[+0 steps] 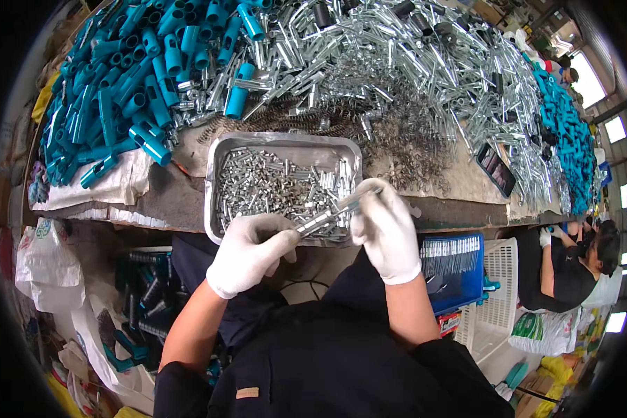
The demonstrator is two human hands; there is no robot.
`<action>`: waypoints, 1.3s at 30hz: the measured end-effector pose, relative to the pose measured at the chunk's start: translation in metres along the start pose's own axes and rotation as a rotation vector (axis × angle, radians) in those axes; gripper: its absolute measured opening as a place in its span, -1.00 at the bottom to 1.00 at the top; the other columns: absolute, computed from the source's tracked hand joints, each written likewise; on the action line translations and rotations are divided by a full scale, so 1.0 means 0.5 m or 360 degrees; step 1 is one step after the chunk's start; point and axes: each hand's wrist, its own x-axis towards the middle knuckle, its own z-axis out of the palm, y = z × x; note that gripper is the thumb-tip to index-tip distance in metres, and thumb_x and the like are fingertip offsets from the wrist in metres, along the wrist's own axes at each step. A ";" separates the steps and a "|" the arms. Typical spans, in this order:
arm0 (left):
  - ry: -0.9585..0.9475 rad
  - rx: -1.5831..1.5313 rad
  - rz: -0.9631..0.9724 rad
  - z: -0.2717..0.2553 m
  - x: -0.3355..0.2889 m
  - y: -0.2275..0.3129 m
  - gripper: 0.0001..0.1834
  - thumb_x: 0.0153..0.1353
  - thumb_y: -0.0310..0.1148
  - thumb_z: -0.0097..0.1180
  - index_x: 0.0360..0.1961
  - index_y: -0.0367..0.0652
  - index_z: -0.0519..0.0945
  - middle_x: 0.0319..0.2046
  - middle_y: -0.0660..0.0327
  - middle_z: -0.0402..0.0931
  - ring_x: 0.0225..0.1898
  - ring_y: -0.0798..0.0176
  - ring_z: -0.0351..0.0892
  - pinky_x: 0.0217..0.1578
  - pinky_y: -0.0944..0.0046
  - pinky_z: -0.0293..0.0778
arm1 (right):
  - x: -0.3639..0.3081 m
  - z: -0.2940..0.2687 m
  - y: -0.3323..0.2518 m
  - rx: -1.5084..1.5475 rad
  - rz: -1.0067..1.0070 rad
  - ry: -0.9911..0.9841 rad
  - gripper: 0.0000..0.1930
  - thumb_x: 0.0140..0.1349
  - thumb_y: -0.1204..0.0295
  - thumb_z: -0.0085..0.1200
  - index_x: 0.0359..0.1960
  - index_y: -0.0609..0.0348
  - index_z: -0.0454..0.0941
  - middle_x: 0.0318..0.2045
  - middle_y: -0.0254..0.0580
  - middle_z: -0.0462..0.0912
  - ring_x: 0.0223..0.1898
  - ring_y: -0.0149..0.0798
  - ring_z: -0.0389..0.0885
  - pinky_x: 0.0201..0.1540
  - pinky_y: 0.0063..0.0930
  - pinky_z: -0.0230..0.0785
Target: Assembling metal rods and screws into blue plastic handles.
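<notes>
My left hand, in a white glove, is closed round the lower end of a slotted silver metal tube. White-gloved too, my right hand pinches at the tube's upper end, where a thin metal rod slants up to the fingertips. Whether rod and tube are joined cannot be made out. Both hands are above the near right rim of a metal tray, which holds many small silver pins and cylinders.
Teal tubes are heaped at the left, silver rods and tubes at the back and right. Loose springs lie behind the tray. A phone rests at the right. Below the table edge stands a blue bin; another person sits farther right.
</notes>
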 end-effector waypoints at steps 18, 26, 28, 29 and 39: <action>-0.0111 -0.0305 -0.0197 -0.011 0.027 0.002 -0.73 0.26 -0.26 0.12 -0.30 -0.29 0.66 -0.57 0.25 0.57 -0.72 0.57 0.26 -0.73 0.52 0.11 | 0.014 0.041 0.013 -0.0490 -0.0156 -0.0062 -0.80 0.43 0.46 0.00 -0.08 0.35 0.59 -0.23 -0.26 0.66 -0.23 -0.54 0.58 -0.15 -0.59 0.58; 0.0058 -0.0037 0.0038 -0.008 0.036 0.023 -0.73 0.26 -0.28 0.16 -0.32 -0.33 0.68 -0.61 0.28 0.57 -0.65 0.53 0.38 -0.61 0.45 0.26 | 0.027 0.063 0.021 -0.0423 -0.0138 0.0077 -0.61 0.53 0.31 -0.19 0.04 0.42 0.56 -0.16 -0.13 0.69 -0.20 -0.40 0.66 -0.21 -0.51 0.66; 0.0083 -0.0019 0.0026 -0.015 0.040 0.018 -0.72 0.26 -0.28 0.16 -0.33 -0.34 0.68 -0.61 0.28 0.57 -0.64 0.52 0.40 -0.60 0.44 0.29 | 0.038 0.067 0.029 -0.0432 -0.0142 0.0076 -0.61 0.53 0.31 -0.19 0.05 0.41 0.56 -0.15 -0.13 0.69 -0.20 -0.40 0.66 -0.22 -0.51 0.66; 0.0105 -0.0009 0.0034 -0.019 0.044 0.014 -0.72 0.26 -0.28 0.16 -0.31 -0.34 0.69 -0.61 0.28 0.57 -0.63 0.52 0.41 -0.58 0.45 0.31 | 0.044 0.069 0.034 -0.0440 -0.0151 0.0080 -0.61 0.53 0.31 -0.19 0.07 0.40 0.56 -0.15 -0.13 0.68 -0.20 -0.40 0.66 -0.23 -0.52 0.66; 0.0249 0.0172 0.0159 -0.053 0.102 -0.047 -0.71 0.25 -0.24 0.14 -0.36 -0.30 0.69 -0.63 0.27 0.55 -0.61 0.46 0.45 -0.54 0.40 0.35 | 0.166 0.073 -0.034 -0.1108 -0.0467 0.0188 -0.46 0.40 0.39 0.02 0.35 0.34 0.25 0.01 0.03 0.62 -0.18 -0.34 0.68 -0.29 -0.57 0.62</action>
